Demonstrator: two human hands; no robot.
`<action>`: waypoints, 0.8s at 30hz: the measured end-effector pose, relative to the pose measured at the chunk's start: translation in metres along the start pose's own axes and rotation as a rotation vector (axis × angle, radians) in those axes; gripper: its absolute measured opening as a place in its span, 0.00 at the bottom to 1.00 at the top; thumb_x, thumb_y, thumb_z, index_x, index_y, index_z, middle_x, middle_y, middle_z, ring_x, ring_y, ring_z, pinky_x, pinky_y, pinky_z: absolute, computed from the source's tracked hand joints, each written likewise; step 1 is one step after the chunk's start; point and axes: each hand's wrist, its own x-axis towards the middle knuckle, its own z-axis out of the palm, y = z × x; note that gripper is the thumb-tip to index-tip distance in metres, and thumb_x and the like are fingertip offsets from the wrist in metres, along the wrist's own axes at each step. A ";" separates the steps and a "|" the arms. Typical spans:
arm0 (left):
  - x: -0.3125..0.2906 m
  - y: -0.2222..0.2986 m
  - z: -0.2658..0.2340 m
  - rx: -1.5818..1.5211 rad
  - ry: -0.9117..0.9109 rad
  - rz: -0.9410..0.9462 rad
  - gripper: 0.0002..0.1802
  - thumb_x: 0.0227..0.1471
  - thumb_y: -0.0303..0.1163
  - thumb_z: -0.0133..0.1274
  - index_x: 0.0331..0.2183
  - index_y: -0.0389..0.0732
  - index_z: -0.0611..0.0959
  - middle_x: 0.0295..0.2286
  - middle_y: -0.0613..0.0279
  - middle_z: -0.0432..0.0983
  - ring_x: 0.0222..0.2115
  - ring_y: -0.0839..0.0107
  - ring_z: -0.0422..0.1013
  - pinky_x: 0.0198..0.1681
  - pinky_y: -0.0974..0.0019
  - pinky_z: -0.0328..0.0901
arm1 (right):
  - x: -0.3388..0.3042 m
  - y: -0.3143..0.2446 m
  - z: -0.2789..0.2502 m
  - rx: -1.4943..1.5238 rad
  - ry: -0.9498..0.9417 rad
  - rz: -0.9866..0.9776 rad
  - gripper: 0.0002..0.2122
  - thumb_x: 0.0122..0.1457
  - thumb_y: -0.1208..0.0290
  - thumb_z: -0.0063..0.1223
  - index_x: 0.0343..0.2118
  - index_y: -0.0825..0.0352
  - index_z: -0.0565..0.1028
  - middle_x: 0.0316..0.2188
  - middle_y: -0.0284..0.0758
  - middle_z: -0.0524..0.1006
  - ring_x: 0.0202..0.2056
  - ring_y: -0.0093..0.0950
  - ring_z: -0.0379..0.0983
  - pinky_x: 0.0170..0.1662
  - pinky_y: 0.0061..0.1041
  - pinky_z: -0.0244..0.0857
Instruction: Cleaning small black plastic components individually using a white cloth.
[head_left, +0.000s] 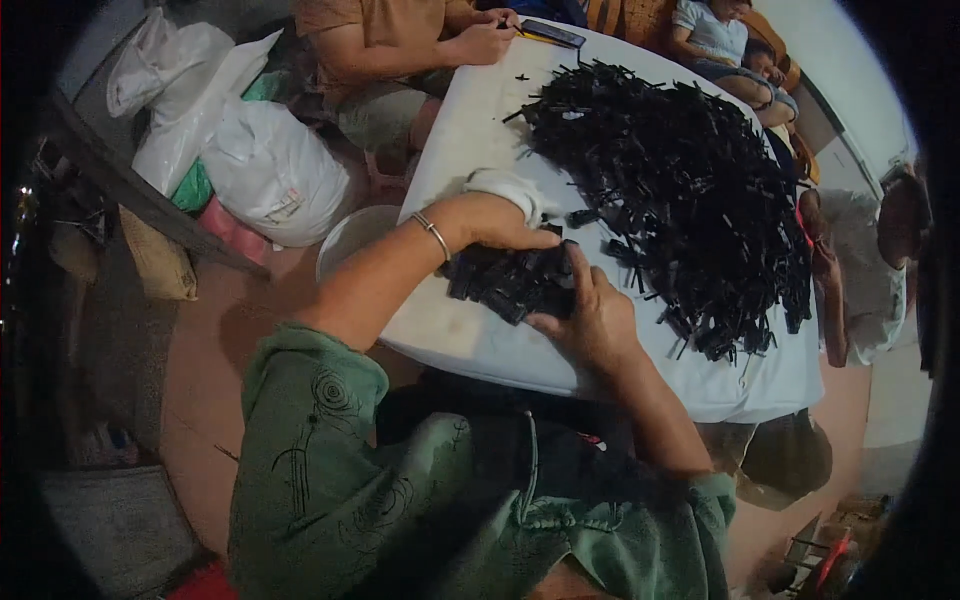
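My left hand (490, 218), a metal bracelet at its wrist, reaches over a small heap of black plastic pieces (500, 285) near the table's front left edge. White cloth (503, 187) covers its fingers; whether that is a glove or a loose rag is unclear. Its thumb points toward my right hand, and what it grips is hidden. My right hand (600, 315) curls around the right side of the heap, with black pieces between thumb and index finger. Beyond both hands spreads a large pile of thin black plastic pieces (690, 190).
The pieces lie on a white-covered table (450, 345). At far left, a person's hands (490, 40) are beside a dark flat case (553, 34). White sacks (275, 170) and a pale bucket (345, 240) stand left. Other people sit at the far right and right side.
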 end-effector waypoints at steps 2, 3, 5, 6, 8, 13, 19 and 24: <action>-0.003 -0.010 0.001 -0.032 -0.077 0.013 0.21 0.41 0.45 0.50 0.39 0.48 0.78 0.35 0.50 0.71 0.36 0.54 0.68 0.41 0.58 0.61 | 0.016 -0.010 0.004 0.045 -0.009 -0.040 0.43 0.36 0.53 0.62 0.53 0.69 0.53 0.33 0.45 0.70 0.33 0.42 0.71 0.33 0.34 0.67; -0.004 -0.018 0.004 -0.061 -0.089 0.063 0.21 0.41 0.44 0.50 0.39 0.47 0.77 0.35 0.50 0.72 0.36 0.54 0.68 0.41 0.59 0.61 | 0.021 -0.016 0.007 0.039 -0.020 -0.053 0.43 0.36 0.53 0.62 0.53 0.69 0.53 0.33 0.45 0.70 0.33 0.42 0.71 0.33 0.34 0.67; -0.011 -0.041 0.010 -0.096 -0.095 0.103 0.21 0.41 0.44 0.50 0.39 0.47 0.77 0.35 0.51 0.72 0.36 0.54 0.68 0.41 0.59 0.61 | 0.031 -0.030 0.015 0.029 -0.004 -0.060 0.43 0.35 0.52 0.62 0.53 0.69 0.53 0.34 0.46 0.70 0.33 0.42 0.71 0.34 0.34 0.67; -0.017 -0.054 0.014 -0.127 -0.086 0.091 0.21 0.41 0.43 0.50 0.39 0.46 0.77 0.35 0.50 0.72 0.36 0.54 0.68 0.41 0.59 0.61 | 0.038 -0.037 0.021 0.030 -0.015 -0.074 0.43 0.35 0.52 0.62 0.53 0.69 0.53 0.34 0.46 0.70 0.33 0.42 0.71 0.34 0.34 0.67; -0.028 -0.069 0.000 -0.185 -0.067 0.123 0.21 0.39 0.39 0.51 0.39 0.43 0.77 0.34 0.50 0.72 0.35 0.56 0.68 0.40 0.62 0.62 | 0.052 -0.048 0.028 0.011 -0.014 -0.100 0.42 0.36 0.52 0.61 0.52 0.69 0.54 0.34 0.46 0.71 0.34 0.42 0.71 0.34 0.34 0.66; -0.072 -0.109 -0.022 -0.308 -0.057 0.066 0.20 0.38 0.36 0.53 0.37 0.39 0.77 0.33 0.50 0.73 0.34 0.57 0.69 0.38 0.64 0.63 | 0.087 -0.096 0.042 0.033 -0.092 -0.140 0.39 0.39 0.51 0.59 0.51 0.69 0.55 0.34 0.47 0.71 0.34 0.43 0.71 0.36 0.34 0.66; -0.141 -0.169 -0.014 -0.235 0.308 -0.169 0.19 0.38 0.35 0.54 0.36 0.38 0.77 0.35 0.50 0.72 0.36 0.58 0.69 0.40 0.65 0.62 | 0.128 -0.130 0.068 0.287 0.110 -0.367 0.30 0.46 0.53 0.55 0.47 0.70 0.62 0.35 0.49 0.71 0.36 0.43 0.70 0.39 0.35 0.65; -0.175 -0.097 -0.011 -0.123 0.639 -0.244 0.29 0.37 0.44 0.55 0.43 0.41 0.73 0.42 0.50 0.66 0.46 0.53 0.60 0.50 0.58 0.54 | 0.116 -0.087 0.023 0.264 0.186 -0.317 0.18 0.48 0.62 0.55 0.38 0.69 0.69 0.36 0.44 0.72 0.36 0.42 0.71 0.38 0.32 0.65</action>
